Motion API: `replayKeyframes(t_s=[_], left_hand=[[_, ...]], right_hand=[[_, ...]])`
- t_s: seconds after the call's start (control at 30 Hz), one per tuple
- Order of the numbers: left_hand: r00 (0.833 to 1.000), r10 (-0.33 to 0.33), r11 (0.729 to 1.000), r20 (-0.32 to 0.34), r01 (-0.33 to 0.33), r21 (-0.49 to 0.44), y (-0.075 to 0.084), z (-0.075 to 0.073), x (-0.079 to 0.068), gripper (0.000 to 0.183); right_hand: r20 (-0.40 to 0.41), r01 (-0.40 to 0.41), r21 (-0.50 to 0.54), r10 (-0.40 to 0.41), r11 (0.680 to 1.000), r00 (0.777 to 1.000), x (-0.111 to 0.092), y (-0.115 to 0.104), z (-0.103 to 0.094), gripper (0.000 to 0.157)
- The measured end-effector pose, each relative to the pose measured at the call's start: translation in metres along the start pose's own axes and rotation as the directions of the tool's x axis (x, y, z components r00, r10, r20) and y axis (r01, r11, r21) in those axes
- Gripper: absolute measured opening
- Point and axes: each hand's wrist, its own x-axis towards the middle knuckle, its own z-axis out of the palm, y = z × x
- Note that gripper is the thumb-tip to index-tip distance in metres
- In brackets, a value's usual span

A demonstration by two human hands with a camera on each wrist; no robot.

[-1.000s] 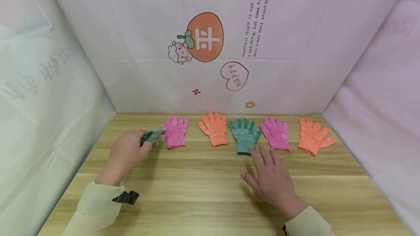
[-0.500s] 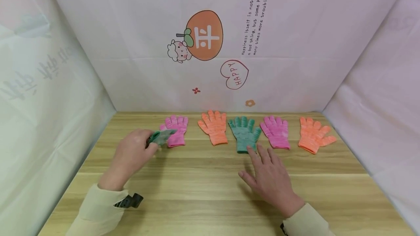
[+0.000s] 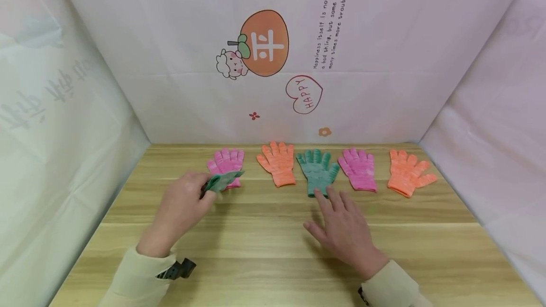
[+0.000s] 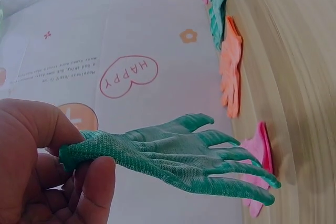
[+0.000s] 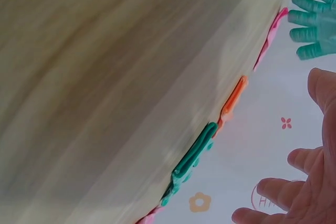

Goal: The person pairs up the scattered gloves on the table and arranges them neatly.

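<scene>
My left hand (image 3: 179,212) pinches a green knit glove (image 4: 173,153) by its cuff, between thumb and fingers. Held above the table, this glove points its fingers away from the hand and overlaps the left pink glove (image 3: 222,159) in the head view. My right hand (image 3: 344,231) has its fingers spread and holds nothing. Its fingertips are right at the cuff of a second green glove (image 3: 317,174), which lies flat on the table. The right wrist view catches the held glove (image 5: 317,22) at its upper right.
Along the back of the wooden table (image 3: 264,250) lie an orange glove (image 3: 280,165), another pink glove (image 3: 360,172) and a second orange glove (image 3: 407,172), in a row with the others. White printed cloth (image 3: 192,94) hangs behind and at both sides.
My left hand has moved right and slightly nearer me with the green glove, which now crosses in front of the left pink one. My right hand has drifted slightly left.
</scene>
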Motion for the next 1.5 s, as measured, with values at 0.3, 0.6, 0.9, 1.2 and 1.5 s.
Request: replayKeyframes(t_s=[0.3,0.6,0.9,1.2,1.5], left_hand=[[0.999,0.043,0.999,0.001,-0.043,-0.03,0.012,0.01,-0.002,0.008],[0.996,0.089,0.995,-0.013,-0.089,-0.037,0.025,0.023,-0.006,0.014],[0.99,0.137,0.989,-0.034,-0.139,-0.052,0.039,0.034,-0.011,0.015],[0.975,0.216,0.975,-0.056,-0.219,-0.045,0.054,0.049,-0.017,0.012],[0.976,0.218,0.97,0.021,-0.214,-0.114,0.067,0.06,-0.02,0.018]], right_hand=[[0.046,-0.014,0.099,0.01,0.995,0.999,0.008,-0.016,-0.002,0.078],[0.101,-0.037,0.182,0.018,0.983,0.995,0.016,-0.031,-0.001,0.075],[0.172,-0.08,0.248,0.037,0.965,0.984,0.022,-0.043,0.0,0.068],[0.225,-0.167,0.359,0.089,0.918,0.97,0.027,-0.052,0.0,0.054],[0.324,-0.25,0.558,0.07,0.791,0.944,0.033,-0.053,0.0,0.049]])
